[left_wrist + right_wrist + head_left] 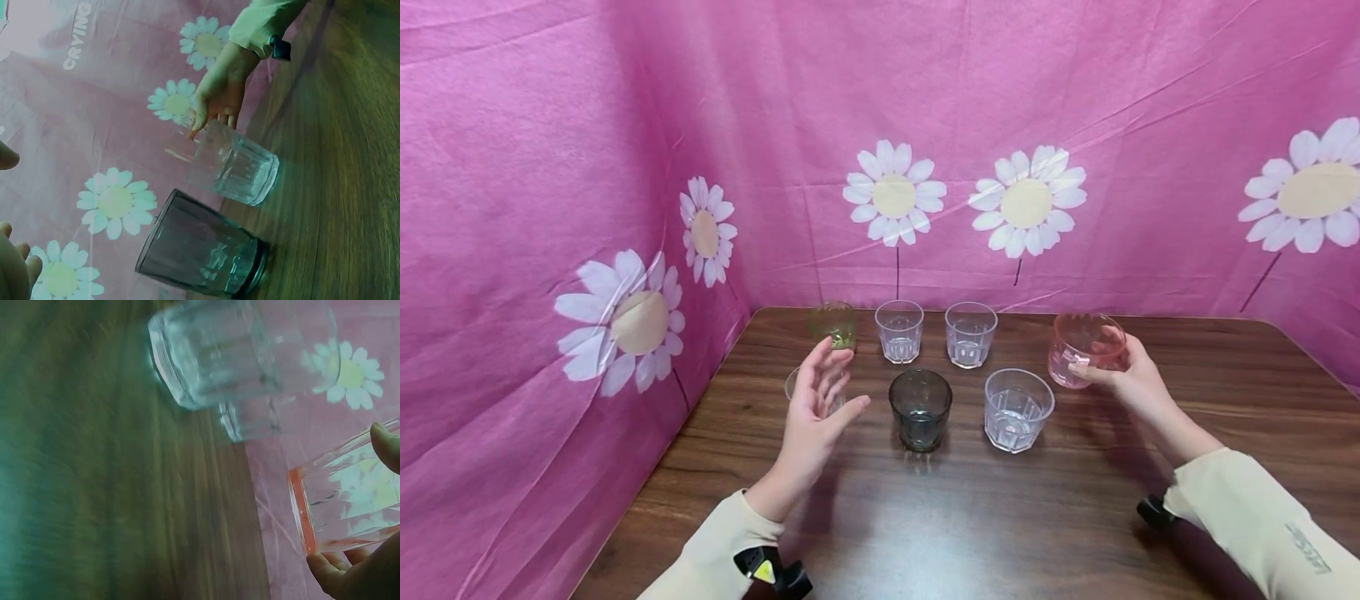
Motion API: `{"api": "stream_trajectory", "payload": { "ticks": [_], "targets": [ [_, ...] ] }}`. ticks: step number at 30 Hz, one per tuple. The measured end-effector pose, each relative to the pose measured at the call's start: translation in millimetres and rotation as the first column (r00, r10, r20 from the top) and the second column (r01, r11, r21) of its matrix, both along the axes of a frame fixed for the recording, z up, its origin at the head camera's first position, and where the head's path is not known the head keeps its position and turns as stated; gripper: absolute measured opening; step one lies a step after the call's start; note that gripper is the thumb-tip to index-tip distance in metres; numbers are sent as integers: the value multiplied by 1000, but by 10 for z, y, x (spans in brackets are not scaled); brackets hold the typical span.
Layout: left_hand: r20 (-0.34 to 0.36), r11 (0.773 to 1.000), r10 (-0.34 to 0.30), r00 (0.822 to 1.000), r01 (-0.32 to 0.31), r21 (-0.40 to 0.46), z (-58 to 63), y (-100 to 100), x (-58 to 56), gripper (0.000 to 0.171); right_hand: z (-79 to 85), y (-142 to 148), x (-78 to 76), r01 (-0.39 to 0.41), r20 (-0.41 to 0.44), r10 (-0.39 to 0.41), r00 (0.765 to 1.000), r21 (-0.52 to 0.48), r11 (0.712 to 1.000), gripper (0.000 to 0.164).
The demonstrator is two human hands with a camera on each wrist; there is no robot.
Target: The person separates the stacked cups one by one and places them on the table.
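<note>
A staged recording booth rather than a lived-in room: pink daisy-print cloth [550, 208] walls off a wooden counter [1000, 517] holding only tumblers [970, 333].

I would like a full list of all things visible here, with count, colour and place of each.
Clear glasses: four; two in the back row, one front right, one partly hidden behind the left hand.
Green glass: one, back row, far left.
Grey glass: one, dark, front middle.
Pink glass: one, tilted, held above the table at the right.
Table: one, brown wood.
Cloth: pink with white daisies, behind and on the left.
Left hand: open, holds nothing.
Right hand: fingers grip the pink glass.
</note>
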State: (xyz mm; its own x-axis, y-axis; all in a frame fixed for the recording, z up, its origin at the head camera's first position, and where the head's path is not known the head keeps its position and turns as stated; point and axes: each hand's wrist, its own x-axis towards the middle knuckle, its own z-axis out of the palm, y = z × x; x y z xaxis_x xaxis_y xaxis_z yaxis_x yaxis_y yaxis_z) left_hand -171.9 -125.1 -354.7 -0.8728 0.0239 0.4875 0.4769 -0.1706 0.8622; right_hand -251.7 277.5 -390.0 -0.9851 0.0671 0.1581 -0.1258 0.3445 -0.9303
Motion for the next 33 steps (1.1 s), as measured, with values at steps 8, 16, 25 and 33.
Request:
{"api": "stream_trajectory", "payload": {
  "ticks": [8, 16, 25, 33],
  "targets": [
    [-45, 999, 10, 999, -8, 45, -10, -181, 73, 73, -57, -22, -318, 87, 7, -87, 996, 32, 996, 82],
    [-55, 995, 29, 998, -24, 93, -40, -324, 171, 68, -117, -66, -584, 129, 38, -130, 991, 22, 991, 81],
    [-1, 990, 77, 997, -76, 121, -89, -396, 213, 67, -226, -19, -825, 159, 69, -157, 985, -24, 987, 84],
    [-10, 991, 67, 998, -65, 120, -165, -389, 214, 63, -323, 2, -877, 164, 89, -163, 983, 3, 987, 82]
  ]
}}
